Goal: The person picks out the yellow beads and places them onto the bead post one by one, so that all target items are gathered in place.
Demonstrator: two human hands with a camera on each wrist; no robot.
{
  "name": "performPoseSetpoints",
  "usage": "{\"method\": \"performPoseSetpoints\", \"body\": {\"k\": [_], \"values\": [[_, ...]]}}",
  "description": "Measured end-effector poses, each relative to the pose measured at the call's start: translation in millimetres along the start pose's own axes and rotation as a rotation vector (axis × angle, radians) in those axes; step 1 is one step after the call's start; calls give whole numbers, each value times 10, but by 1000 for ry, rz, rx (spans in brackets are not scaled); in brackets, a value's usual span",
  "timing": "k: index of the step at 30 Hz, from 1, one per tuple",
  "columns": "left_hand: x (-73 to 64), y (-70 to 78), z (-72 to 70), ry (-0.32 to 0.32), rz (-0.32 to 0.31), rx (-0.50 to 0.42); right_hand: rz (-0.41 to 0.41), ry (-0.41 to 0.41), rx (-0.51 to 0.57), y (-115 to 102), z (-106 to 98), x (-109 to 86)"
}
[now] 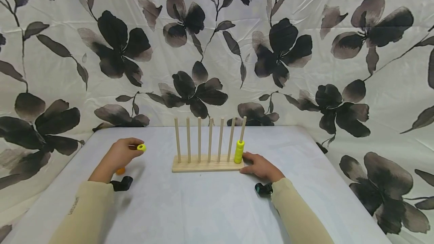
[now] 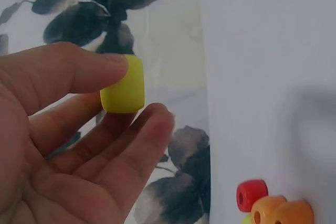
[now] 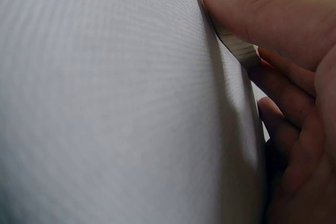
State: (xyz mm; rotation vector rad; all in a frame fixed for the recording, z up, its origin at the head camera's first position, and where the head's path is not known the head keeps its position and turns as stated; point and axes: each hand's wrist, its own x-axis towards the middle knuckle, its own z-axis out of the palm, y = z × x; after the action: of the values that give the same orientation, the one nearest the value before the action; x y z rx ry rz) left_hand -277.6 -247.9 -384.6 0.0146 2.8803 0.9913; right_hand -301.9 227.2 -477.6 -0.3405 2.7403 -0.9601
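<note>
Between thumb and fingers, my left hand point(image 1: 120, 156) pinches a yellow bead point(image 1: 141, 147), its hole showing in the head view. Up close in the left wrist view, the same bead point(image 2: 126, 88) is a smooth barrel shape held above the table. To the right stands a wooden peg rack point(image 1: 207, 166) with a row of several upright pegs. Yellow beads point(image 1: 239, 152) are stacked on its rightmost peg; the other pegs are bare. My right hand point(image 1: 262, 166) grips the right end of the rack's base, thumb along the front edge and fingers behind.
Loose beads lie on the white table point(image 1: 203, 206) below my left hand: a red bead point(image 2: 252, 195), orange beads point(image 2: 294, 212) and part of a yellow one. In the head view my forearm mostly hides them. A floral cloth point(image 1: 217, 48) hangs behind the table.
</note>
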Motion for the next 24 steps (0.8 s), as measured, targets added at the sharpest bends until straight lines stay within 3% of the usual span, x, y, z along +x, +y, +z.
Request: {"method": "performPoseSetpoints", "body": {"k": [7,24], "values": [[-9,70,30,9,79,10,12,-6,-3,12,7,2],[-82,271,67,-10,160,-61,24,-6,-2,13,3,6]]}}
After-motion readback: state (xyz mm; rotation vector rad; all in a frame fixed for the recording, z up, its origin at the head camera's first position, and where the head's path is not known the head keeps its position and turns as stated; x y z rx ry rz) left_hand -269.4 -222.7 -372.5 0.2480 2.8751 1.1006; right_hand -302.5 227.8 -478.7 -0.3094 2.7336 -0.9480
